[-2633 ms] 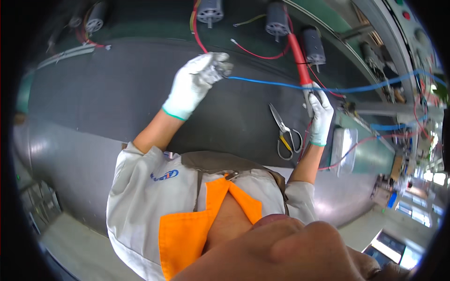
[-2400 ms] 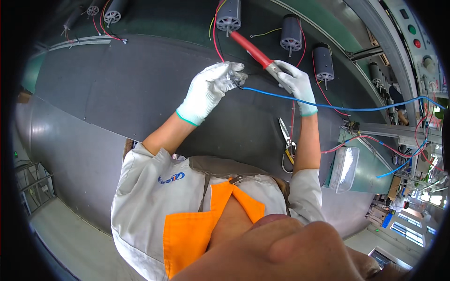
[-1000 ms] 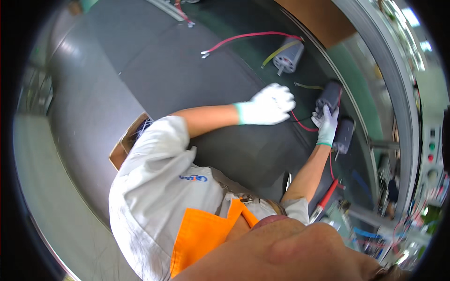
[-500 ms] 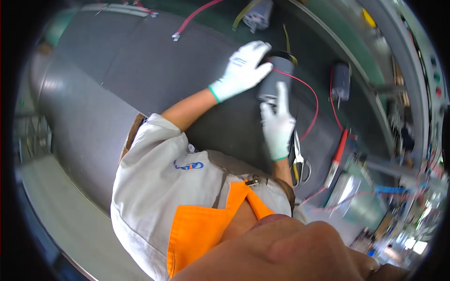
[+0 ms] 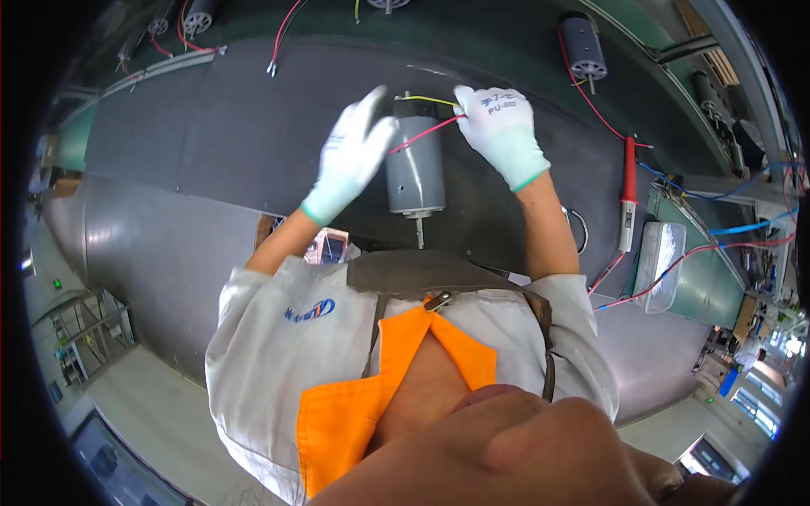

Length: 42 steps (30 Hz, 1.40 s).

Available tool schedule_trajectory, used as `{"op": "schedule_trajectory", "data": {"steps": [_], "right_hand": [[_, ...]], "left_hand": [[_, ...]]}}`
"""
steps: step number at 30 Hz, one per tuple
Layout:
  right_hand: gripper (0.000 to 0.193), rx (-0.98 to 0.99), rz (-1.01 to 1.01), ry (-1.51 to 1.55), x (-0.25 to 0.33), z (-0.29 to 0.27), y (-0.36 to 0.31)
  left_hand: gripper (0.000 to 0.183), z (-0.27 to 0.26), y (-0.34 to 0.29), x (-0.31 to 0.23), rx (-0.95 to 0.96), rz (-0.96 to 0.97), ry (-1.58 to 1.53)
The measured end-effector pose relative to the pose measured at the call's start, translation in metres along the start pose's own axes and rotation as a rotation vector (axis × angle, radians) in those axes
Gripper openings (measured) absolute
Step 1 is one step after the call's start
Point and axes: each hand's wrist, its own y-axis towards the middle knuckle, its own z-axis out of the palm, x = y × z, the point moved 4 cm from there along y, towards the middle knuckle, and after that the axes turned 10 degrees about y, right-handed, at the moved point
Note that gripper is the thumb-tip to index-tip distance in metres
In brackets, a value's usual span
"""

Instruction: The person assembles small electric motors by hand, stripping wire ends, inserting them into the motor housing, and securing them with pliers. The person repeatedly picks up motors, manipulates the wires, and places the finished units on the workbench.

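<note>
A grey cylindrical electric motor (image 5: 419,173) lies on the dark bench in front of me, its shaft pointing toward my body. At its left side is my gloved left hand (image 5: 348,156), fingers apart, thumb close to the motor casing; whether it touches cannot be made out. My gloved right hand (image 5: 499,131), to the right of the motor, is closed at the fingertips on a red wire (image 5: 429,133) and a yellow-green wire (image 5: 429,99). Both wires run taut or nearly so from the motor to those fingers. The gloves are white with green cuffs.
More motors lie at the far side, one with a red wire (image 5: 584,51) at the right and another (image 5: 198,21) at the left. A red-handled tool with a cord (image 5: 629,173) lies right of my arm, near a clear plastic box (image 5: 662,266). A scissor handle (image 5: 580,229) shows partly behind my forearm.
My right hand has moved from the motor's shaft end to the wires and drawn them rightward. My left hand has come off the motor's top to its left side. The view has turned.
</note>
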Motion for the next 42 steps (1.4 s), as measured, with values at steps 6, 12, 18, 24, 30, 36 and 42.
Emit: {"op": "schedule_trajectory", "data": {"steps": [6, 12, 18, 24, 30, 36, 42], "right_hand": [[0.021, 0.136, -0.402, 0.789, 0.131, -0.048, -0.012], [0.035, 0.351, -0.467, 0.972, 0.159, 0.009, -0.050], [0.021, -0.689, 0.445, 0.806, -0.111, -0.104, -0.197], [0.029, -0.294, 1.189, -0.307, -0.306, -0.110, -0.378], [0.029, -0.156, 1.223, -0.131, -0.326, -0.100, -0.352], [0.023, -0.300, 1.119, -0.233, -0.320, -0.107, -0.374], [0.022, -0.905, 0.830, 0.286, -0.246, -0.158, -0.327]], "left_hand": [[0.068, -0.010, 0.005, 0.056, 0.785, -0.526, -0.784], [0.066, -0.018, 0.032, -0.007, 0.939, -0.696, -0.223], [0.055, 0.003, 0.020, 0.016, 0.543, -0.462, -0.239], [0.053, 0.036, 0.029, -0.003, 0.565, -0.034, -0.109], [0.052, 0.046, 0.025, 0.017, 0.540, 0.062, 0.102], [0.054, 0.050, 0.030, 0.006, 0.605, 0.027, 0.102], [0.049, 0.041, 0.034, -0.017, 0.655, 0.081, 0.081]]}}
